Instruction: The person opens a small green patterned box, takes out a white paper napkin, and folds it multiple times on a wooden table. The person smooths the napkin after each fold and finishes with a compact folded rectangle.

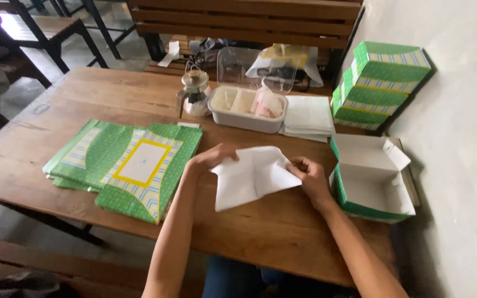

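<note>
Both hands pinch a white paper sheet (252,176) over the wooden table (282,232): the left hand (211,158) grips its left edge, the right hand (307,174) its right. Flat green cartons (128,165) lie left, an open green box (371,176) right

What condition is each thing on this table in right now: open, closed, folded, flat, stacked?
White paper sheet: partly folded, held by left hand and right hand.
Open green box: assembled, lid up, empty.
Flat box blanks: unfolded, piled.
Closed green boxes: shut, stacked by the wall.
White tray: clear lid raised.
Paper stack: flat, piled.
</note>
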